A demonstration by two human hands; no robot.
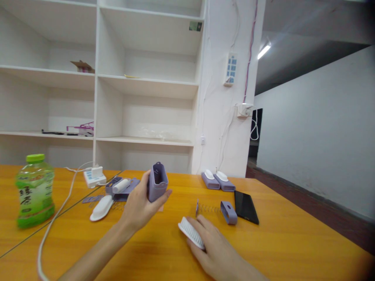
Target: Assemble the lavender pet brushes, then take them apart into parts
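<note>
My left hand [140, 206] holds a hollow lilac plastic housing [157, 182] upright above the orange table [293, 242], its open end facing up. My right hand [209, 242] rests on the table and grips a white ribbed oval cover [190, 232] at its left edge. Just beyond the right hand lie a metal spring [208, 208] and a small lilac frame part [228, 212]. A second white oval cover [101, 208] lies to the left of my left hand, next to more lilac parts [121, 186].
A green tea bottle [35, 190] stands at the left. A white cable [55, 218] runs from a white power strip [93, 176]. A black phone [246, 207] lies at the right, two assembled lilac-and-white units [217, 180] behind it. White shelves [96, 78] stand behind the table.
</note>
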